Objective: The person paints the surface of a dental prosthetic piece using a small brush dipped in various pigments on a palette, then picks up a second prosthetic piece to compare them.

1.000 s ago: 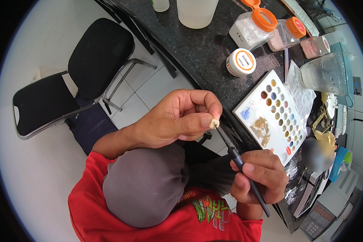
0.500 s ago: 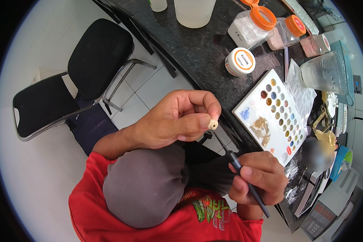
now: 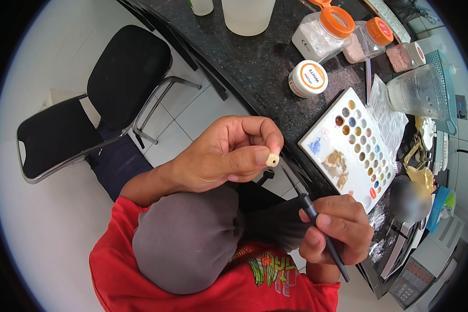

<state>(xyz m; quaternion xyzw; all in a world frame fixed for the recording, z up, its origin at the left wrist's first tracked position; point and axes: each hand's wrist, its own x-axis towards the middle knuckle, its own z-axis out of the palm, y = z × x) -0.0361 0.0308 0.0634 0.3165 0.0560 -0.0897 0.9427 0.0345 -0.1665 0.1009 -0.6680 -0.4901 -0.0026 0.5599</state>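
Pinching rounded cream piece (image 3: pixel 270 163) in left hand (image 3: pixel 239 153), apparently exposing hole (image 3: pixel 274 161) near slim black metal-tipped tool (image 3: pixel 307 205) grasped in right hand (image 3: pixel 343 229).

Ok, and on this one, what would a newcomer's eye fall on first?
Probably the bright red shirt low in the picture, then the small cream piece with a dark hole, pinched near the middle by the fingers of the left hand. Below and right of it, the right hand holds a dark-handled tool. On the dark worktop at right, a white palette with rows of coloured wells also stands out.
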